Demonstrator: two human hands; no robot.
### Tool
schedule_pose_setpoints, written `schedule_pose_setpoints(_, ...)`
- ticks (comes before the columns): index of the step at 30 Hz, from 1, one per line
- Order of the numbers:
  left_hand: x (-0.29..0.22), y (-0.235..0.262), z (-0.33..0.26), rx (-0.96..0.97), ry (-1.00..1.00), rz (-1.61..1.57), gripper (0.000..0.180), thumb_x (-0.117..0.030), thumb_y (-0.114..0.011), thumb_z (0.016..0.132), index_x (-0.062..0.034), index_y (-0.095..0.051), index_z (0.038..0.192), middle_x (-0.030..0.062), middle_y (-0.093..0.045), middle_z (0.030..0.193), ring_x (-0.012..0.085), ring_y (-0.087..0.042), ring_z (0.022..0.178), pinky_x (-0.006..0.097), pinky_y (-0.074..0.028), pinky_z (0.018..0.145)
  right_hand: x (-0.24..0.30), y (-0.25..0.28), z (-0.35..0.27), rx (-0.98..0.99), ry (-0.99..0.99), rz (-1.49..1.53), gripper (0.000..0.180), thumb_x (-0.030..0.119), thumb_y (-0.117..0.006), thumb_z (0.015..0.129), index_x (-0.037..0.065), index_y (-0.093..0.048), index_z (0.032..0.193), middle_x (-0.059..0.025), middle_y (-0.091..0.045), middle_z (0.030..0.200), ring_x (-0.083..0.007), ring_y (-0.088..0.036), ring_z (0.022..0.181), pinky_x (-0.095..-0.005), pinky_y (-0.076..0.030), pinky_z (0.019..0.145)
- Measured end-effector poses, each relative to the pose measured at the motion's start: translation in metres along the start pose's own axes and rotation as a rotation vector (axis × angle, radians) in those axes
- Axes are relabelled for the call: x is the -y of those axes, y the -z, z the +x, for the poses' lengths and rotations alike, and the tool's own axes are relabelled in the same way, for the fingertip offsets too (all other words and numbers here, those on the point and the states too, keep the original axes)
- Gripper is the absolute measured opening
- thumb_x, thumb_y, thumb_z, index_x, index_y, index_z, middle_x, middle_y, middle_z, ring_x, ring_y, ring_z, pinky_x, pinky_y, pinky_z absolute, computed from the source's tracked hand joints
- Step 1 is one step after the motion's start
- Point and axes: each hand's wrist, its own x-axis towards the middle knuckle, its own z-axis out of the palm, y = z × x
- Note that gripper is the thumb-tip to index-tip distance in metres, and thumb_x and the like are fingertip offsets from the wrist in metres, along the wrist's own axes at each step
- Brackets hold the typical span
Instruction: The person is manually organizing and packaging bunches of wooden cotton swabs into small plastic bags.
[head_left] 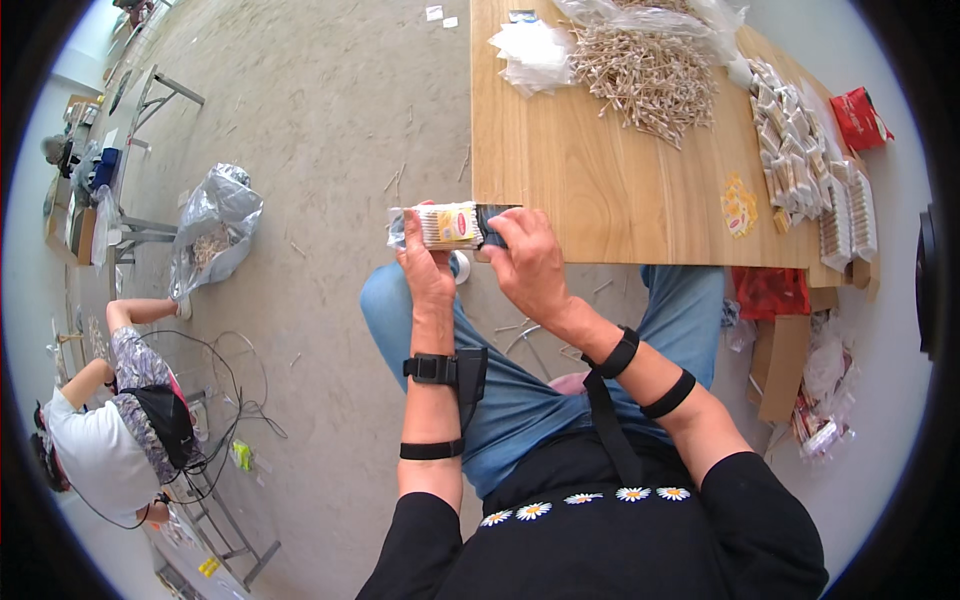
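Note:
My left hand [425, 268] grips a small clear packet of cotton swabs [446, 226] with a yellow and red label, held level just off the near left corner of the wooden table [560, 190]. My right hand [527, 258] pinches the packet's right end together with a dark object [494, 222] whose kind I cannot tell. Both wrists carry black straps. A heap of loose cotton swabs [645, 75] lies at the table's far side. Rows of filled packets [810, 165] are stacked along its right edge.
Clear empty bags [532, 55] lie left of the swab heap, and a yellow label [738, 203] rests on the wood. A red packet [862, 118] sits far right. Cardboard and wrappers [800, 370] litter the floor on the right. A silver bag [215, 225] and another seated person [110, 430] are on the left.

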Motion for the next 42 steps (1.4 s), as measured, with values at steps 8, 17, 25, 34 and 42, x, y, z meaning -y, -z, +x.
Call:
schedule_pose_setpoints(8, 0.0, 0.002, 0.001, -0.004, 0.016, 0.01, 0.04, -0.039, -0.061, 0.097, -0.002, -0.062, 0.111, 0.0069, -0.067, 0.101, 0.0186, -0.067, 0.092, 0.035, -0.058, 0.078, -0.006, -0.022, 0.033, -0.011, -0.167, 0.015, 0.019, 0.008, -0.072, 0.072, 0.002, -0.062, 0.087, -0.011, -0.059, 0.081, -0.0277, -0.058, 0.081, -0.0403, -0.048, 0.072)
schedule_pose_setpoints(17, 0.002, 0.006, 0.003, 0.024, 0.022, 0.005, 0.038, -0.039, -0.058, 0.099, -0.0027, -0.061, 0.111, 0.0072, -0.067, 0.101, 0.0188, -0.068, 0.091, 0.034, -0.058, 0.077, 0.0, -0.026, 0.042, 0.087, -0.24, -0.014, 0.019, 0.012, -0.069, 0.072, 0.005, -0.061, 0.088, -0.0135, -0.061, 0.091, -0.0334, -0.058, 0.091, -0.0461, -0.044, 0.079)
schedule_pose_setpoints(25, 0.003, 0.007, 0.002, 0.041, 0.032, 0.011, 0.039, -0.039, -0.057, 0.099, -0.0029, -0.061, 0.111, 0.0076, -0.067, 0.101, 0.0195, -0.068, 0.092, 0.035, -0.059, 0.076, 0.005, -0.032, 0.045, 0.078, -0.249, -0.087, 0.019, 0.017, -0.07, 0.076, 0.007, -0.059, 0.089, -0.0109, -0.061, 0.088, -0.0304, -0.059, 0.089, -0.0445, -0.042, 0.078)
schedule_pose_setpoints(34, 0.004, 0.003, 0.001, 0.008, 0.036, 0.017, 0.035, -0.041, -0.057, 0.099, -0.0067, -0.063, 0.106, 0.0037, -0.068, 0.093, 0.0146, -0.067, 0.079, 0.028, -0.053, 0.059, 0.007, -0.034, 0.049, 0.076, -0.251, -0.073, 0.021, 0.015, -0.071, 0.075, 0.008, -0.059, 0.091, -0.0106, -0.061, 0.09, -0.0297, -0.059, 0.091, -0.0446, -0.043, 0.08)
schedule_pose_setpoints(42, 0.005, 0.003, 0.001, -0.012, 0.031, 0.024, 0.034, -0.04, -0.057, 0.099, -0.0074, -0.063, 0.105, 0.0025, -0.068, 0.09, 0.0133, -0.067, 0.075, 0.026, -0.051, 0.055, 0.003, -0.034, 0.043, 0.068, -0.215, -0.024, 0.023, 0.016, -0.071, 0.076, 0.008, -0.06, 0.095, -0.0122, -0.061, 0.093, -0.0314, -0.058, 0.093, -0.0455, -0.043, 0.081)
